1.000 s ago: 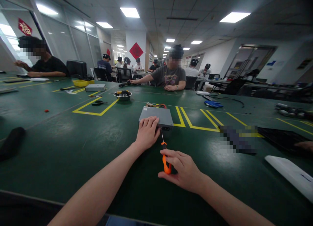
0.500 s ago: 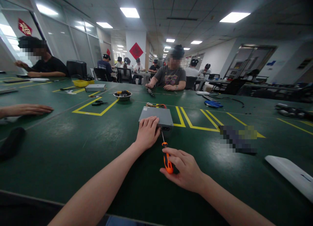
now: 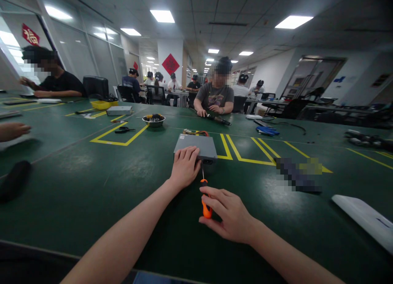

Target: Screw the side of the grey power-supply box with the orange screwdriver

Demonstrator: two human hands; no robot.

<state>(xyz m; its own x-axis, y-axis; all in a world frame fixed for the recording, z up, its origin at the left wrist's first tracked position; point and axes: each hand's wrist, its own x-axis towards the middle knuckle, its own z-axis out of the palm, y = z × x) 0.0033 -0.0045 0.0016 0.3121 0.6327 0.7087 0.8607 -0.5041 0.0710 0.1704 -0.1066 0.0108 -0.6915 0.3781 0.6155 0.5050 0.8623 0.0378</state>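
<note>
My left hand (image 3: pixel 185 167) lies on a flat grey metal device casing (image 3: pixel 195 146), its fingers curled over the near edge and holding it steady. My right hand (image 3: pixel 229 214) grips an orange-handled screwdriver (image 3: pixel 206 204) by the handle. The thin shaft rises from the handle to the casing's near end, beside my left hand. The shaft tip is hidden or too small to see against the dark end of the casing.
A steel bowl of small parts (image 3: pixel 153 121), black-handled scissors (image 3: pixel 124 130), a bundle of coloured wires (image 3: pixel 195 132) and blue gloves (image 3: pixel 267 130) lie on the green workbench (image 3: pixel 92 185). A co-worker's hand (image 3: pixel 12 131) rests at far left.
The screwdriver handle has tilted slightly in my right hand. The co-worker opposite has moved a dark tool to the right, and the hand at far left has drawn back leftward.
</note>
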